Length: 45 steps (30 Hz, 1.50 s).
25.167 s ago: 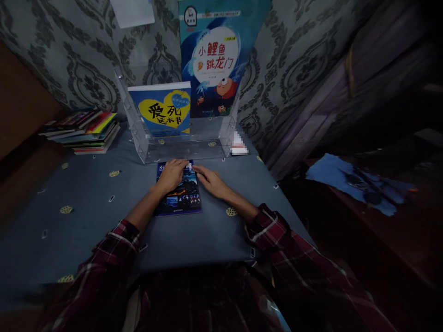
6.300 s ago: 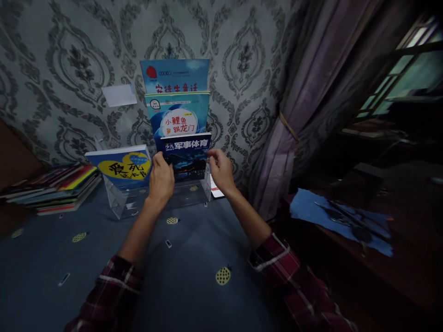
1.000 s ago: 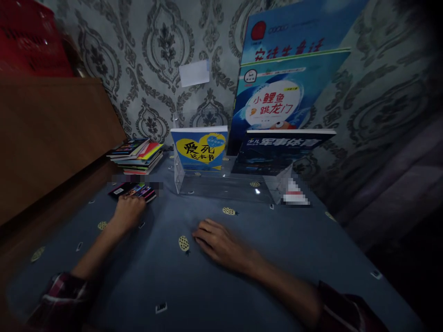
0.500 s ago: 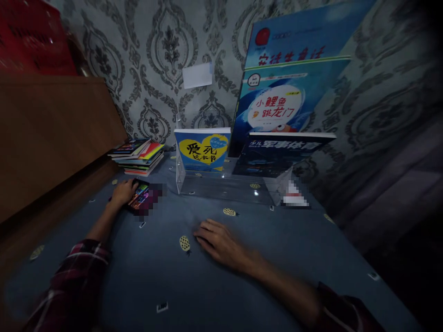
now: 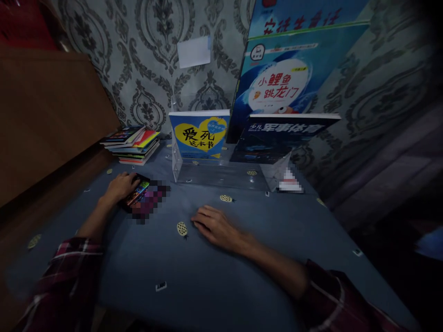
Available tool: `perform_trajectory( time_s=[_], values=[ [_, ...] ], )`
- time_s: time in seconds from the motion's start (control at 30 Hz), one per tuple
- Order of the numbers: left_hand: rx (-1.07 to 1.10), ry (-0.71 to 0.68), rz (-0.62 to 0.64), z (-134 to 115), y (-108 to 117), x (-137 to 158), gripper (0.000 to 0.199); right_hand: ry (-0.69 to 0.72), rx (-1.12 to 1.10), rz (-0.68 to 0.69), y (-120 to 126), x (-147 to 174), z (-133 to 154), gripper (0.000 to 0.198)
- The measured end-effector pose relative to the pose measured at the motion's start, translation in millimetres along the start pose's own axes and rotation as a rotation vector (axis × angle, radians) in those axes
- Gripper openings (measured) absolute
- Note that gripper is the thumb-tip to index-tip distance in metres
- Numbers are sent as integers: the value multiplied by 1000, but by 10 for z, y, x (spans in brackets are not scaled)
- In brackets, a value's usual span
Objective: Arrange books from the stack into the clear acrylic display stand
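My left hand point(image 5: 122, 186) grips the upper left edge of a dark book point(image 5: 140, 191) with a colourful cover picture, low over the cloth; part of the cover is blurred into blocks. My right hand point(image 5: 214, 225) rests palm down on the blue-grey tablecloth point(image 5: 194, 276), fingers loosely stretched and slightly bent, with nothing seen in it. Just left of its fingertips is a printed yellow pineapple. Beyond the hands stands a clear acrylic book stand point(image 5: 221, 177), with a blue and yellow book point(image 5: 202, 136) and a dark navy book point(image 5: 277, 138) leaning in it.
A pile of several thin books point(image 5: 133, 145) lies at the back left beside a brown wooden panel point(image 5: 51, 110). Larger blue picture books point(image 5: 277, 83) stand behind the acrylic stand, against patterned wallpaper. A white card point(image 5: 194, 51) is on the wall. The table edge runs along the right.
The view has tilted down, so the books and stand appear higher. My left hand remains on the book's edge, its fingers slightly further over the cover. My right hand stays on the cloth.
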<state>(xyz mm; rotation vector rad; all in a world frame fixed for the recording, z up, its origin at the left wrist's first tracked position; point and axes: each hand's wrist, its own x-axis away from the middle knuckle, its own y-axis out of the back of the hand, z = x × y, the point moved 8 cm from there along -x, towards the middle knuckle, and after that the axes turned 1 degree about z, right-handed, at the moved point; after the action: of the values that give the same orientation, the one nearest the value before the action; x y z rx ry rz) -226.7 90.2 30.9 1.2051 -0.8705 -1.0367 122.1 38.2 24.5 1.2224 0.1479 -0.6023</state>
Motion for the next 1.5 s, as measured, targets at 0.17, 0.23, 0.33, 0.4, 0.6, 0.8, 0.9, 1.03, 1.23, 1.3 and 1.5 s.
perform_trajectory(
  time_s=[0.17,0.23,0.33,0.4,0.6,0.8,0.9,1.03,1.23,1.3,1.5],
  values=[
    [-17,-96,116,-147,67,37,57,-16,32,-29,-3,14,-25,22],
    [-8,-149,162,-225,82,60,59,-43,56,-39,-6,23,-53,23],
    [19,-209,194,-346,126,114,61,-116,94,-52,6,48,-126,22],
    [38,-237,203,-426,162,161,63,-167,101,-45,16,72,-179,21],
    [99,-325,213,-676,234,284,59,-253,111,12,34,151,-280,30],
    [146,-364,241,-974,259,382,50,-407,203,54,121,318,-420,39],
    [156,-380,240,-1168,301,469,46,-464,228,54,208,464,-511,40],
    [239,-386,204,-1409,338,581,36,-522,251,10,347,696,-649,42],
    [570,-373,234,-1739,294,725,15,-556,208,-129,571,930,-772,41],
    [676,-357,279,-1841,269,769,9,-574,177,-172,640,961,-790,40],
    [1029,-317,443,-2139,178,861,10,-629,174,-175,744,985,-809,33]
  ],
)
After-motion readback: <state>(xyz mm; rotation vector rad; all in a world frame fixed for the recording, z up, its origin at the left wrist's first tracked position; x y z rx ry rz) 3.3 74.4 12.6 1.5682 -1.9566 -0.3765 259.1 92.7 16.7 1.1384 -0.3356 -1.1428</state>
